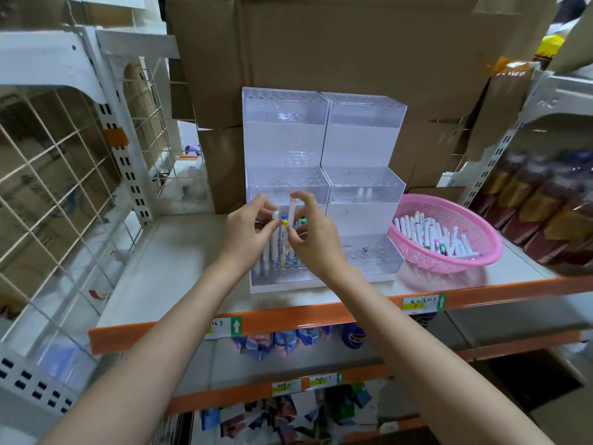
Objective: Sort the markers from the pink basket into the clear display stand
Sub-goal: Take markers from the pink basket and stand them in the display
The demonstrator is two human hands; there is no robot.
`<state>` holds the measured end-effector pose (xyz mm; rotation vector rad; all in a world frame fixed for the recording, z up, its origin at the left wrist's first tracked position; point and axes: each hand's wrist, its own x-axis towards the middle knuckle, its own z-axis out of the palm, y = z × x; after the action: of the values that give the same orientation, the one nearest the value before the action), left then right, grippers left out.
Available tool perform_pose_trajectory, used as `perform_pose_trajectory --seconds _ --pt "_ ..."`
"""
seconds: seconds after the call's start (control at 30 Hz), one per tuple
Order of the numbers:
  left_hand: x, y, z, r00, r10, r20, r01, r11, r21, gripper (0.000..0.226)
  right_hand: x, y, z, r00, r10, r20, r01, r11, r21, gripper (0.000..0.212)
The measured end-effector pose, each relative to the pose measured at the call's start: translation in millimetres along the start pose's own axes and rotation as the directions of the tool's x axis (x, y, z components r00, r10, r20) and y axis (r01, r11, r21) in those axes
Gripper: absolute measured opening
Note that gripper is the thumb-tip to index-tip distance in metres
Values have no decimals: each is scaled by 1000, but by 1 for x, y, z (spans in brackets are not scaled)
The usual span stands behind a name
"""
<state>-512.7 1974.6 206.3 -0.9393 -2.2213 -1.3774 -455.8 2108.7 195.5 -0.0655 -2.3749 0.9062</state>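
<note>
Two clear stepped display stands [365, 184] sit side by side on the shelf. Several white markers [272, 248] with coloured caps stand upright in the lowest tier of the left stand. My left hand [248, 234] holds a bunch of white markers over that tier. My right hand [313, 236] pinches one white marker [292, 210] upright, its orange tip up, just beside the left hand. The pink basket [481, 248] stands to the right of the stands with many white markers [430, 234] lying in it.
Large cardboard boxes [337, 49] are stacked behind the stands. The shelf has an orange front edge [288, 319] with labels. A white wire grid rack [64, 175] stands at the left. Dark bottles [545, 213] line the right.
</note>
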Motion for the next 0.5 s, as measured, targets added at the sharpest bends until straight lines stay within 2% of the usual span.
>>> perform_pose_trajectory --seconds 0.23,0.5 --pt "2 5 -3 996 79 37 -83 991 102 15 -3 -2 2 997 -3 71 4 1000 -21 55" --pt "6 2 -2 999 34 34 -37 994 99 13 -7 -1 4 997 6 78 -4 1000 -29 52"
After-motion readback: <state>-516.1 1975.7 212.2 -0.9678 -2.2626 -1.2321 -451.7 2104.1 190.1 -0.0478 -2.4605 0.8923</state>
